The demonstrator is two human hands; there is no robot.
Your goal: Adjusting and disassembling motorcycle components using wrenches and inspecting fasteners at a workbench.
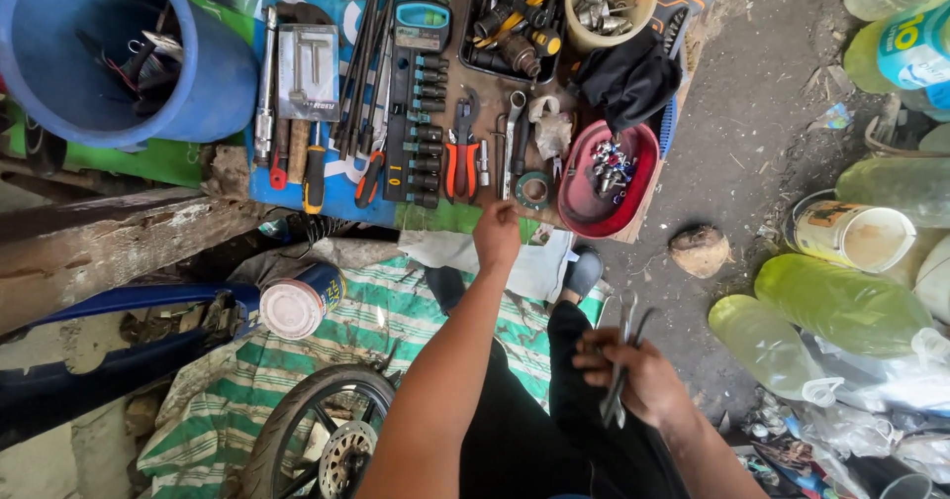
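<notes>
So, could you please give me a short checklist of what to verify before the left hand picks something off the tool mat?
1. Left hand free to grasp: ok, it looks empty, at the mat's near edge.
2. Right hand secure on the wrenches: ok, fingers wrapped around them.
3. Nearest tools in plain sight: ok, tape roll and orange-handled pliers lie uncovered.
4. Red tray of small parts beside the reach: ok, apart from the hand.
5. Socket sizes: cannot tell.
</notes>
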